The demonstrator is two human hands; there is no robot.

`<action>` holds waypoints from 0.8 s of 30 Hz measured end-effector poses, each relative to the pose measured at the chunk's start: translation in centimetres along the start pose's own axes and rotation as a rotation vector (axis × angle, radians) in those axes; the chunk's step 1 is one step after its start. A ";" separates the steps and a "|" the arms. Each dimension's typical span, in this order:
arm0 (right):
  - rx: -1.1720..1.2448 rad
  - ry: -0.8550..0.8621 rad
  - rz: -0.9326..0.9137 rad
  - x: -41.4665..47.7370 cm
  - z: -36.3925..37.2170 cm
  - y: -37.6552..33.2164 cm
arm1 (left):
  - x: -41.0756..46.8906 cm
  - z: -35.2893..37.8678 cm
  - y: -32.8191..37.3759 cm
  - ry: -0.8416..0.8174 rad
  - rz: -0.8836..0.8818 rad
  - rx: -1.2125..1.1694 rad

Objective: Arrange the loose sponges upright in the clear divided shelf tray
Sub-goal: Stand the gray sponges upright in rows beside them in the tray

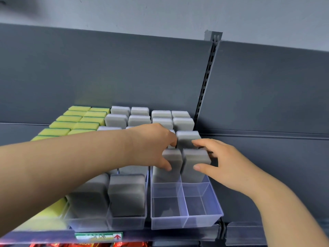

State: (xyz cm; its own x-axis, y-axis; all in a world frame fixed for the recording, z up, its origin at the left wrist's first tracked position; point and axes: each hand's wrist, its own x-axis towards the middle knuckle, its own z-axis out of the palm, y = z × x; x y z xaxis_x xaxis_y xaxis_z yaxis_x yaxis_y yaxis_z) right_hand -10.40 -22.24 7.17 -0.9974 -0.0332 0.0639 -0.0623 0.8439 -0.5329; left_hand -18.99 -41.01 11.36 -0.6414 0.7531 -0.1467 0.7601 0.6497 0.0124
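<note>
at your far left, rows of yellow-green sponges point(78, 120) stand on edge, running back to the dark rear panel point(124, 68). beside them a clear tray point(124, 223) is packed with upright grey sponges point(126, 195), touching side to side with no slack at its front wall. your left forearm crosses over that tray, and your left hand point(153, 145) grips the left grey sponge point(173, 157): the thumb presses its near face and the fingers curl over its far side. this sponge stands upright in the left column of the clear divided tray point(187, 223), just beside the centre divider. next to it, in the right column, the right grey sponge point(194, 161) also stands upright. your right hand point(226, 163) pinches it, thumb on the near face and fingers hooked behind its top edge, in the narrow gap before the next sponge back point(187, 138). behind the pair, more grey sponges fill the tray to the rear panel. in front of them, the compartments are open room right up to the tray's front wall, which sits at the shelf lip. just right of the tray's side wall is bare shelf, and a slotted upright point(206, 82) rises at the back. a price label point(98, 236) sits on the shelf's front rail.
</note>
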 end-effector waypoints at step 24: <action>-0.001 -0.104 -0.272 -0.3 5.3 -10.8 | -12.1 -2.1 -6.1 -0.081 -0.239 -0.042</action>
State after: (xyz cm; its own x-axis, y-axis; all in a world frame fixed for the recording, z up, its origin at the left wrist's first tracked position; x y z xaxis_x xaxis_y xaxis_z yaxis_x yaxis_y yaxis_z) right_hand -9.63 -34.24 8.43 -0.9425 -0.3130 0.1174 -0.3279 0.7972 -0.5069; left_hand -16.11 -53.89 15.13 -0.7907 0.5677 -0.2290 0.5815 0.8135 0.0091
